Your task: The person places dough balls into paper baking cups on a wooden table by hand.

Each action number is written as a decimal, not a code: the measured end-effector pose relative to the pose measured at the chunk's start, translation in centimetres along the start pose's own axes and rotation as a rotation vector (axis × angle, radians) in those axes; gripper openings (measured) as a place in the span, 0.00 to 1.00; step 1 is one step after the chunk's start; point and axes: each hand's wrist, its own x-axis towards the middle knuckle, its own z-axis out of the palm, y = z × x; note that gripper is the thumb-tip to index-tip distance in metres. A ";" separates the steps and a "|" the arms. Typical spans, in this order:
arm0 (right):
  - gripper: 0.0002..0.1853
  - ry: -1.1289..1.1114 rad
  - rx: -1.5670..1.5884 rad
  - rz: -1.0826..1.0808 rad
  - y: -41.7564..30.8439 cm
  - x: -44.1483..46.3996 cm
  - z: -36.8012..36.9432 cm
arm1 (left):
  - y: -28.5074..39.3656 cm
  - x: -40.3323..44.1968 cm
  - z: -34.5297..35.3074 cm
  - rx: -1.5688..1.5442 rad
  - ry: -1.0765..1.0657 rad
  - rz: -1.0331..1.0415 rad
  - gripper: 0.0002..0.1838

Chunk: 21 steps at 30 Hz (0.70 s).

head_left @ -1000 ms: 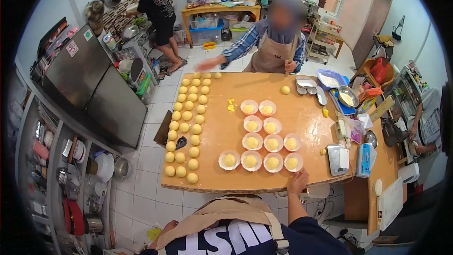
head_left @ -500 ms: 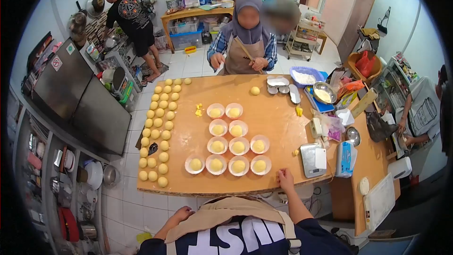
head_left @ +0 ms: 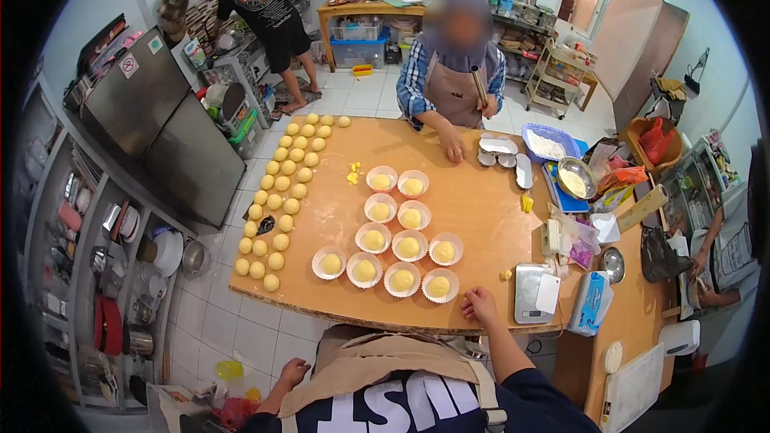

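Observation:
My right hand (head_left: 480, 305) rests on the near edge of the wooden table (head_left: 337, 216), its fingers loosely bent and apart, holding nothing. Just left of it stands a white paper cup with a round dough ball (head_left: 439, 286); several more such cups fill the table's middle. Below the table edge, beside my apron (head_left: 377, 359), hangs my left hand (head_left: 295, 370). Its fingers are curled in, with nothing visible in them. Many pale yellow dough balls (head_left: 274, 202) lie in rows along the left side. A kitchen scale (head_left: 529, 295) sits to the right of my right hand.
Across the table a co-worker in an apron (head_left: 455, 84) holds a rolling pin (head_left: 480, 87). Foil molds (head_left: 499, 147), a blue basin of flour (head_left: 552, 143), a metal bowl (head_left: 577, 178) and a tissue pack (head_left: 590, 303) stand at right. Another person works at back left.
My view has turned and tilted. The co-worker opposite has lowered a hand to the table where a lone dough ball lay; that ball no longer shows. My hands stay nearly where they were.

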 end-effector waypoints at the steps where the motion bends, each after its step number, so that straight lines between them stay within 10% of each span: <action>1: 0.09 -0.010 0.019 0.022 -0.2 -0.1 0.1 | -1.2 -0.9 0.0 0.015 0.001 0.002 0.28; 9: 0.10 -0.094 -0.005 0.130 -2.3 0.0 0.3 | -7.1 0.8 6.1 0.016 -0.064 -0.208 0.29; 21: 0.16 -0.057 -0.026 0.090 -2.3 1.4 -0.1 | 5.3 2.5 1.5 -0.158 0.012 0.043 0.27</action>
